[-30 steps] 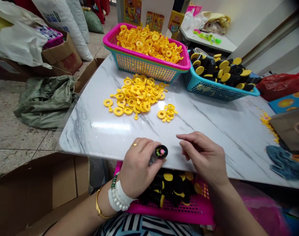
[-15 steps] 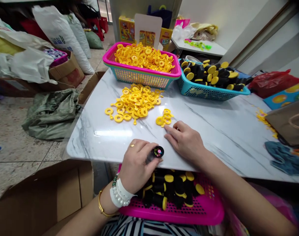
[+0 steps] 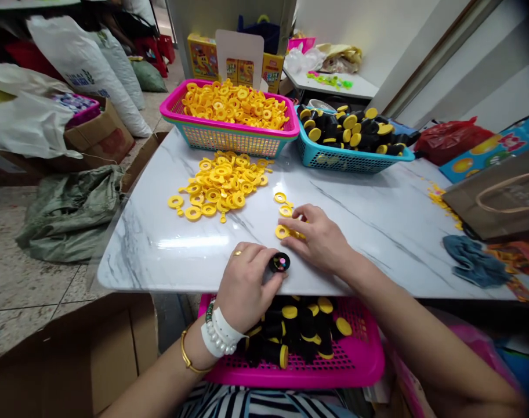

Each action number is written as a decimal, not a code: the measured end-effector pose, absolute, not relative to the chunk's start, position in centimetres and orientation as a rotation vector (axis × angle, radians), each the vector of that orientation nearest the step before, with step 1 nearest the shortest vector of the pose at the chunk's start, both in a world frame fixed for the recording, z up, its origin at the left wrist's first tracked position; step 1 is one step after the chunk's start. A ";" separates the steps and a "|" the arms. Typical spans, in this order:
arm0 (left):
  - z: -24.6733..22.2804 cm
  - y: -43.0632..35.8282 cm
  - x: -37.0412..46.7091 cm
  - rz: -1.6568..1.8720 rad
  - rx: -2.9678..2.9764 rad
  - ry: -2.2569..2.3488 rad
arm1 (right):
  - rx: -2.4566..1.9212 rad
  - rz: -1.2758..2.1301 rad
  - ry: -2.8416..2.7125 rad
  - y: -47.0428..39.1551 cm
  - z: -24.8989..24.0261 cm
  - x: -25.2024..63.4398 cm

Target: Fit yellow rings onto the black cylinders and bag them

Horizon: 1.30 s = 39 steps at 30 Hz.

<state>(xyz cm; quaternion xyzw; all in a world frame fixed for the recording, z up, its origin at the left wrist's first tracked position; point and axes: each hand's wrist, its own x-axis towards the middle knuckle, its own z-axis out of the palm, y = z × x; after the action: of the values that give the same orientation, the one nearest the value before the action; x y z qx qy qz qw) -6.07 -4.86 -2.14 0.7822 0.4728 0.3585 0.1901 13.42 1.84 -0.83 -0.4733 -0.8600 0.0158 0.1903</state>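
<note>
My left hand (image 3: 247, 284) is closed around a small black tube (image 3: 279, 262) at the table's front edge. The tube's round mouth faces me, and small coloured bits show inside it. To its right, my right hand (image 3: 319, 238) is low over the tabletop with its fingers apart, above a few yellow ring pieces (image 3: 282, 232). Its fingertips reach around these pieces and partly hide them. Just beyond lie loose yellow rings (image 3: 280, 198). Further left spreads a heap of yellow ring pieces with small tabs (image 3: 221, 183).
Behind the heap stands a pink-rimmed basket (image 3: 173, 110) full of yellow pieces. A blue basket (image 3: 347, 161) right of it holds black tubes with yellow ends. Below the table edge, a magenta basket (image 3: 334, 371) holds more such tubes. A cardboard box (image 3: 112, 348) stands at lower left.
My right hand has shifted over the small group of yellow rings, which are now spread apart and partly under its fingers. My left hand still holds the black tube. The view has turned slightly right.
</note>
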 end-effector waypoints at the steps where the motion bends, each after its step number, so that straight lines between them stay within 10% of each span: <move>1: -2.1 -5.0 -6.2 1.013 2.195 1.346 | -1.289 0.068 -2.420 2.4 -0.8 13.1; 12: -2.3 -5.1 -6.6 1.024 2.179 1.395 | -1.193 1.177 -1.916 -1.8 2.5 12.8; 39: -2.5 -5.4 -6.6 0.978 2.183 1.444 | -1.389 1.321 -1.590 -2.5 1.1 10.8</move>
<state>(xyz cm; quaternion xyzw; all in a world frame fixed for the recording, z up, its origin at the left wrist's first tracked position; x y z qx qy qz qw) -6.56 -5.38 -2.53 0.7694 0.5092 0.3447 0.1729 10.81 -2.48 1.14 -0.5283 -0.6050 0.5026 0.3197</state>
